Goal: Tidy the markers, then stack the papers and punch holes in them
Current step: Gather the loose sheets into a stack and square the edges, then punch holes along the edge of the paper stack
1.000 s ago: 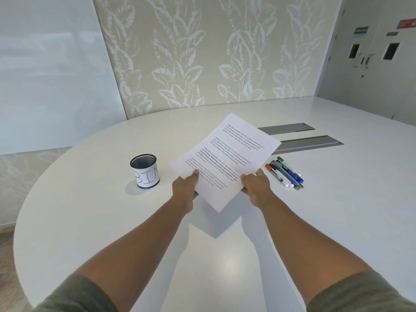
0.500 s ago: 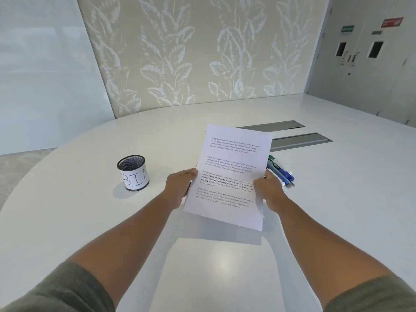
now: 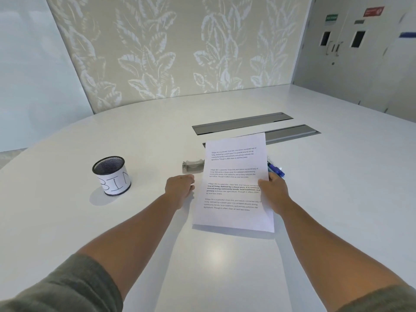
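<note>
Our right hand (image 3: 273, 194) pinches the papers (image 3: 234, 183) by their right edge, held above the counter (image 3: 337, 199); the left hand (image 3: 180, 190) is off them, grip loose. One-sided, the sheets may sag or fan apart before reaching the punch (image 3: 193, 167)

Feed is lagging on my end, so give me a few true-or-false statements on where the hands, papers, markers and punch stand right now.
1. The right hand holds the papers by their right edge. True.
2. The left hand grips the papers too. False: it is off the sheet, just left of it.
3. The markers stand in the mesh cup marked BIN. False: they lie on the table behind the right hand.
4. The hole punch sits on the table beyond the left hand. True.
5. The papers are in the punch. False: they are not in it.
</note>
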`<action>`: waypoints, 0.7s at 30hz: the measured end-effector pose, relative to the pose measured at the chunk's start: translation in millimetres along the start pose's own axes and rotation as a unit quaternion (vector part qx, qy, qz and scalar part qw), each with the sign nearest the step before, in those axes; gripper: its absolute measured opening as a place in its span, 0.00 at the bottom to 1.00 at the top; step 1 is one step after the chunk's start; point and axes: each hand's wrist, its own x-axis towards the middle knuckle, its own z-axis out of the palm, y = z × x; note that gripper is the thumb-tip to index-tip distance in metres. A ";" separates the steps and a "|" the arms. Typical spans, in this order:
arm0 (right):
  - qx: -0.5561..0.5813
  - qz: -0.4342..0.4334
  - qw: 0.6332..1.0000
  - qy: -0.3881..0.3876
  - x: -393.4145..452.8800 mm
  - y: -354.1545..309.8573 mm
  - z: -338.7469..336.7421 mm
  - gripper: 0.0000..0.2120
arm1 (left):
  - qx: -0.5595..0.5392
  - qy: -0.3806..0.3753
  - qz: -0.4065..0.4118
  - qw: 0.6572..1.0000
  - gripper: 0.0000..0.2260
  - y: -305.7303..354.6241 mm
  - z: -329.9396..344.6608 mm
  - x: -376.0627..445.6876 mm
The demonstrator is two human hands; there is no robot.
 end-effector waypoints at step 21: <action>0.050 0.043 0.998 0.011 29.6 19.3 12.2 0.08 | -0.118 0.052 -0.126 0.984 0.11 24.6 53.1 73.0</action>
